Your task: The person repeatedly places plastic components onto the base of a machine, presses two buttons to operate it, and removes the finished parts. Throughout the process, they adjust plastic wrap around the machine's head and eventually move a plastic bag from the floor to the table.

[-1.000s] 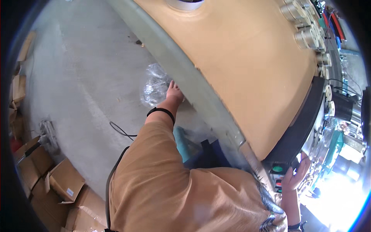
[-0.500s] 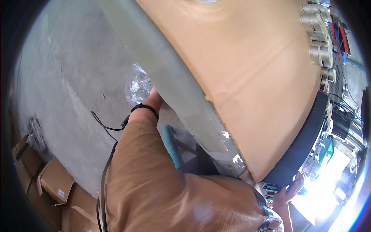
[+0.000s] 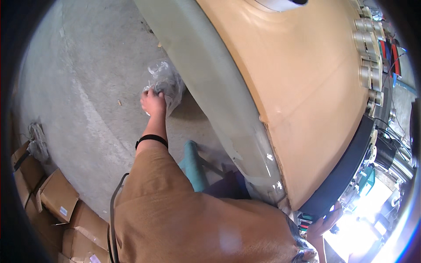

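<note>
Low beside the tan table's edge, my left hand (image 3: 153, 103) is closed on a crumpled clear plastic bag (image 3: 174, 89). Something dark shows inside the bag, but its kind cannot be made out. A black band circles my left wrist. At the lower right, my right hand (image 3: 322, 224) is beside the black strip (image 3: 337, 175) along the tabletop, near a glaring light. Its fingers are bent around a small dark thing that I cannot make out.
The tan tabletop (image 3: 302, 96) has a wide grey rim. Metal cylindrical parts (image 3: 367, 39) line its far right side. Opened cardboard boxes (image 3: 59, 197) lie at the lower left. A teal padded piece (image 3: 193, 168) stands by my left arm, and a black cable (image 3: 115, 210) hangs beside my sleeve.
My left hand, partly behind the table rim before, now shows fully with the plastic bag in its grasp. The bag has shifted slightly up and right. My right hand has barely moved.
</note>
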